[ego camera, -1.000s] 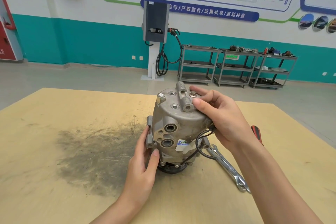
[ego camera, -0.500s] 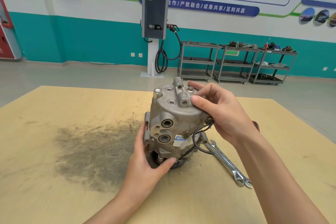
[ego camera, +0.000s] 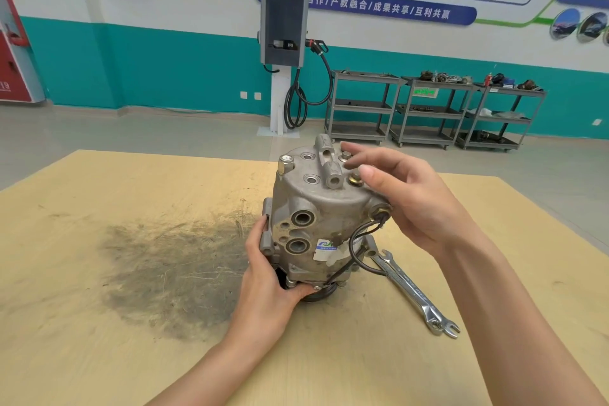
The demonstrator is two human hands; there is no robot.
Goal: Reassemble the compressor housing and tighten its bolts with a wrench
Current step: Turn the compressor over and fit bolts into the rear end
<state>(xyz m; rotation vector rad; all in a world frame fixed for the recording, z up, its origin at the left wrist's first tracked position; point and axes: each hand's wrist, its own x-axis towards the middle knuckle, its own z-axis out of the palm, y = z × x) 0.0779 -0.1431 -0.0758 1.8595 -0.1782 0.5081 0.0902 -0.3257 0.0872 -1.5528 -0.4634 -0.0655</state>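
Left hand (ego camera: pixel 267 277) grips the lower left side of the compressor housing (ego camera: pixel 324 217), thumb hooked under the bottom edge, fingers round the side lug. Right hand (ego camera: pixel 408 204) has fingers loosely spread over the housing top at centre frame, fingertips (ego camera: pixel 365 171) near the bolts (ego camera: pixel 346 156), not clearly pinching any; cannot tell if they touch. Housing stands upright on the wooden table (ego camera: pixel 99 356), centre of frame. Wrench (ego camera: pixel 413 293) lies on the table lower right of the housing, untouched. Black wire (ego camera: pixel 357 241) loops down the housing's right side.

Risks, judged:
- housing is tall on a small pulley base; could tip if the left hand lets go while the right pushes on top
- bolts look only started; cross-threading if spun crooked by finger
- wire loop could snag the wrench or get pinched

Versus the earlier frames: right hand was laid over the top right of the housing, now lifted and opened, exposing a brass-coloured bolt (ego camera: pixel 355 180). Left thumb has moved from the front face to under the base.
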